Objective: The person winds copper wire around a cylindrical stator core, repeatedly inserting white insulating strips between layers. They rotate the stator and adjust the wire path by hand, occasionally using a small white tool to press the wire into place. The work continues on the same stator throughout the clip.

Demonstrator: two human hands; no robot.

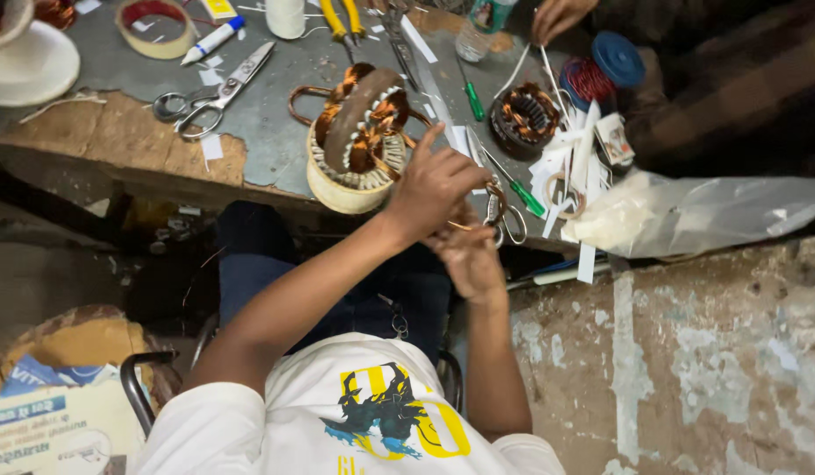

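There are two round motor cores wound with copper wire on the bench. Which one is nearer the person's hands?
The larger cream-rimmed copper-wound core, right beside the left hand. The smaller dark copper-wound core sits farther back, near the red and blue wire spools.

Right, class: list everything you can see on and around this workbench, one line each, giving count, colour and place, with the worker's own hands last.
Motor winding: one, copper coils in a cream core, bench edge, centre.
Second winding: one, dark with copper, bench right.
Scissors: one pair, silver, bench left.
Tape roll: one, tan, top left.
Screwdrivers: two, green handles, centre right.
Pliers: one, yellow handles, top centre.
Thread spools: two, one blue, one red, top right.
Plastic bag: one, clear, right.
Paper strips: several, white, by the second winding.
Other person's hand: one, top right.
Left hand: against the motor winding.
Right hand: below the left, holding thin copper wire.
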